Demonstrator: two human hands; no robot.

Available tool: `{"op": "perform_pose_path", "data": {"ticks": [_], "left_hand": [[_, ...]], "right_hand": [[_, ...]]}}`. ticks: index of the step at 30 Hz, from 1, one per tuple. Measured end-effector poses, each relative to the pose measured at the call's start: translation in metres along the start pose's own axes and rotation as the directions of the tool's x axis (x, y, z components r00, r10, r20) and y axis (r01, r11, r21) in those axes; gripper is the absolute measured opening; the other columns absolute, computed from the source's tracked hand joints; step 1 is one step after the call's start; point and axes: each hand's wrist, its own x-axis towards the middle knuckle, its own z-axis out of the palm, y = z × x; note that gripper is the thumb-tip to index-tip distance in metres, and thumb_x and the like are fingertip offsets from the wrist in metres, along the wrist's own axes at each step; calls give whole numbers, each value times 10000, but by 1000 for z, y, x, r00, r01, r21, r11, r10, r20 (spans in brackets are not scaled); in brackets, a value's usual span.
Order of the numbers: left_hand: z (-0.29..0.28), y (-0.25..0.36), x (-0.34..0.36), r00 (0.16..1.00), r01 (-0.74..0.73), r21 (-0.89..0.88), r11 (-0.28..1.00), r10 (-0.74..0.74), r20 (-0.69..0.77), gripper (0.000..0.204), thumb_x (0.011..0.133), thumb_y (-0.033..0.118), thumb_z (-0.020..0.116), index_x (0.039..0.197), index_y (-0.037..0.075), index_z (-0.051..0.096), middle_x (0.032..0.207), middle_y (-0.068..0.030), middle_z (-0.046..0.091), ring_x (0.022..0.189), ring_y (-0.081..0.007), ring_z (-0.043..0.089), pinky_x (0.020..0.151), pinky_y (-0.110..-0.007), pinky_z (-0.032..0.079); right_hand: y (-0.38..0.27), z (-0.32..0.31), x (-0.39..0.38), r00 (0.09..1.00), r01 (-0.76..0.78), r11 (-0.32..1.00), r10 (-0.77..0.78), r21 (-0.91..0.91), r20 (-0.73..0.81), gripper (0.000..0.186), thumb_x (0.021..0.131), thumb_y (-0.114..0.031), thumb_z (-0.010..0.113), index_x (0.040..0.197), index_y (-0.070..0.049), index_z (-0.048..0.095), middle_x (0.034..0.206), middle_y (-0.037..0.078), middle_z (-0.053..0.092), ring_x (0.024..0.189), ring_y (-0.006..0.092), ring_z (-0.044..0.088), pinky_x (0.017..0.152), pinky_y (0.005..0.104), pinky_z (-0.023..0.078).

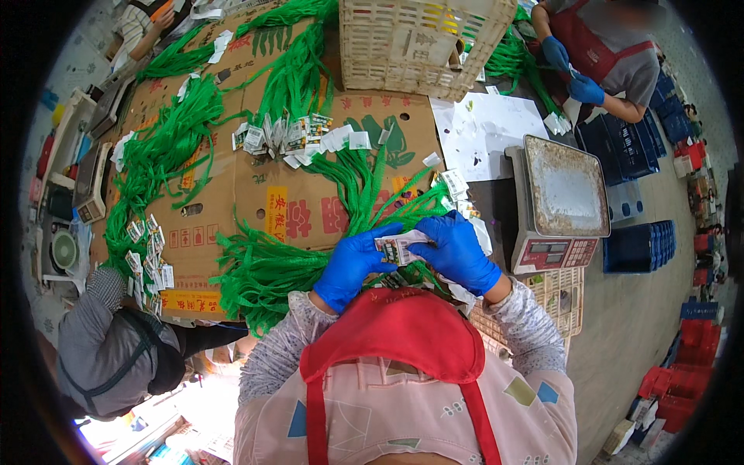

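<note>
In blue gloves, my left hand (355,262) and my right hand (459,249) meet at the table edge in front of my red apron. Between them is a small printed label (397,248), pinched by the fingers of both hands. A bundle of green mesh net bags (267,275) lies beside my left hand, its strands spreading left. More green netting (353,182) with paper tags stretches away just beyond my hands. A pile of printed tags (298,136) sits farther off on the flattened cardboard (240,194). White tags (456,184) lie beyond my right hand.
A weighing scale (566,190) stands at the right, with a white sheet (484,132) behind it. An off-white plastic crate (418,50) is at the far side. Co-workers stand at far right, left and far left. Blue crates (639,246) are on the floor at right.
</note>
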Motion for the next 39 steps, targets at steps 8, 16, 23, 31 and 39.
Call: {"op": "perform_pose_path", "data": {"ticks": [8,16,23,31,39], "left_hand": [[-6,-9,-3,994,-11,98,995,21,-105,236,841,66,500,1033,-68,533,976,-142,580,838,-204,590,707,-289,518],[1,-9,1,991,-21,178,984,44,-129,238,843,98,522,1021,-59,543,955,-123,590,796,-166,589,666,-263,519],[6,-10,7,978,-95,365,926,155,-140,232,847,147,533,983,-34,585,862,-86,613,733,-115,578,635,-236,497],[5,-7,15,961,-144,449,882,233,-150,228,852,166,530,974,-14,599,827,-68,617,695,-102,573,614,-229,486],[-20,12,35,964,-68,425,903,170,-207,189,839,152,537,939,11,615,811,-59,618,670,-102,588,545,-216,483]], "right_hand": [[4,-9,-2,947,-269,958,244,99,208,334,636,-268,727,815,-29,576,685,142,572,614,285,566,582,337,436],[20,-1,-15,966,-259,910,240,325,98,394,661,-293,713,952,-53,600,767,143,602,643,279,583,587,325,462],[19,-8,-6,998,42,996,-39,-74,48,240,607,-250,698,749,-75,617,748,100,568,697,276,545,645,349,404],[14,9,-16,978,-206,966,196,156,75,231,682,-153,667,871,-48,587,825,155,585,751,330,564,641,361,452],[48,-21,-33,810,-565,602,534,564,242,262,732,-150,672,917,17,593,776,46,606,714,82,538,627,246,446]]}}
